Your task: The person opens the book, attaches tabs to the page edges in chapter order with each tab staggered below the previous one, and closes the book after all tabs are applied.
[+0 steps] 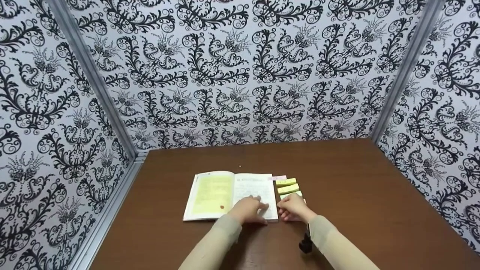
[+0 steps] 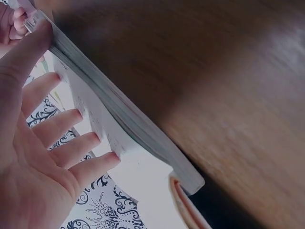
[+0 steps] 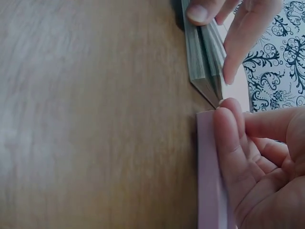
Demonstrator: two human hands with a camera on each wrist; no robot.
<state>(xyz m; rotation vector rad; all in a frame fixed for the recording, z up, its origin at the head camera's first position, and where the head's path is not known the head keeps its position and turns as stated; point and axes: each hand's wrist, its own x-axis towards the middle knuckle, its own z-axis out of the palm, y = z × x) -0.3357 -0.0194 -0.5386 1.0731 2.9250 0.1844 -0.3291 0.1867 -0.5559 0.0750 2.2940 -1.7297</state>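
While the left hand lies flat with fingers spread on the right page of the open book, thumb at its edge, the right hand pinches a pink note just right of the book, below yellow pads on the table.

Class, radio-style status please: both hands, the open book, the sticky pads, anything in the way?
Left hand flat on open book, thumb at its page edge. Right hand pinching pink sticky pad beside book. Yellow sticky pads just beyond. Nothing blocking.
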